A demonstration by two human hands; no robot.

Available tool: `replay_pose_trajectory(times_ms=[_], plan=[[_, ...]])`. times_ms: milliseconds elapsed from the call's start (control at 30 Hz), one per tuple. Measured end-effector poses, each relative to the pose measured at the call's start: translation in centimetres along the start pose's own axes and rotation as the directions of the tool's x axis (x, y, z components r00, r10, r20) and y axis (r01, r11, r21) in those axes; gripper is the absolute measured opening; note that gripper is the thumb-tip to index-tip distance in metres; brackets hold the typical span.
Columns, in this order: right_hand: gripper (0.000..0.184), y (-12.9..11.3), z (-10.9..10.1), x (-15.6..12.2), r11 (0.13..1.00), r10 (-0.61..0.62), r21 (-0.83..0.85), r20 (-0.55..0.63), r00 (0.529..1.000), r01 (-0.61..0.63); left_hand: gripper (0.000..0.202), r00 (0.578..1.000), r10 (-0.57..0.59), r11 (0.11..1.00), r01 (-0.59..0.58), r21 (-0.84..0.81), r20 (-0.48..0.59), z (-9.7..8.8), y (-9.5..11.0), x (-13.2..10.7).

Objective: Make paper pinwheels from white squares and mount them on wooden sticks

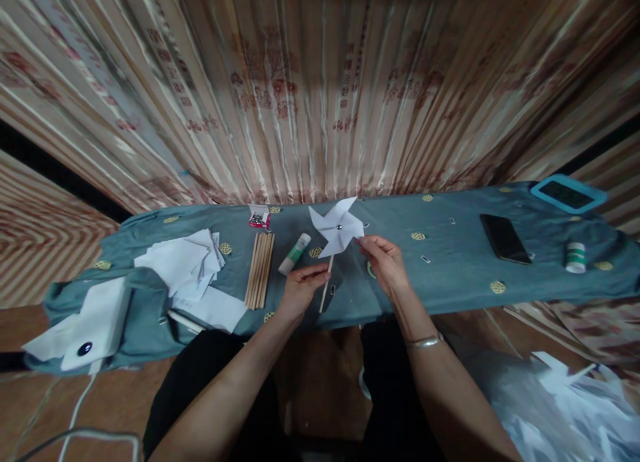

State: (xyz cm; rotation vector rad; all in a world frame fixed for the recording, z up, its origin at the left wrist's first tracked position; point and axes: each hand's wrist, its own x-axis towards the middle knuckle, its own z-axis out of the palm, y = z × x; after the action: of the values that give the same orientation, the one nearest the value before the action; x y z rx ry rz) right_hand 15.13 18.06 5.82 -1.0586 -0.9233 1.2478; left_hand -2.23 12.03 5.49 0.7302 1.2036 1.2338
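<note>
Pinwheel blades of white paper, pinned at the centre with a shiny stud, make up the paper pinwheel (337,229), which is held up just above the near edge of the table. Its wooden stick (326,285) slants down toward the person. The left hand (301,290) is closed around that stick near its middle, thumb and fingers clamped on it. The right hand (385,263) reaches in from the other side, thumb and forefinger pinched together on the tip of the right-hand blade; a metal bangle (424,342) sits on that wrist.

Just left of the pinwheel a glue stick (295,254) with a green band lies on the teal tablecloth (450,275). Beside it lies a bundle of wooden sticks (260,270), with a small packet of pins (259,217) behind them. Farther left is a loose pile of white paper squares (183,262), then a white box (97,322) at the table's end. Well to the right lie a black phone (504,239), a small white spool (575,257) and a blue-framed device (567,194). A pleated patterned curtain (310,95) hangs behind.
</note>
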Motion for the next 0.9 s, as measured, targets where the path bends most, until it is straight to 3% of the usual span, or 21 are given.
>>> replay_pose_trajectory(times_ms=[600,900], plan=[[0.039,0.9,2.8,-1.9,0.996,0.085,-0.053,0.178,0.980,-0.077,0.031,0.999,0.039,0.999,-0.039,0.006,0.001,-0.2,0.1,0.3],[0.037,0.7,1.9,-1.6,0.995,0.037,-0.099,0.155,0.987,-0.022,0.031,0.999,0.034,0.999,-0.034,0.010,0.003,-0.2,-0.1,0.2]])
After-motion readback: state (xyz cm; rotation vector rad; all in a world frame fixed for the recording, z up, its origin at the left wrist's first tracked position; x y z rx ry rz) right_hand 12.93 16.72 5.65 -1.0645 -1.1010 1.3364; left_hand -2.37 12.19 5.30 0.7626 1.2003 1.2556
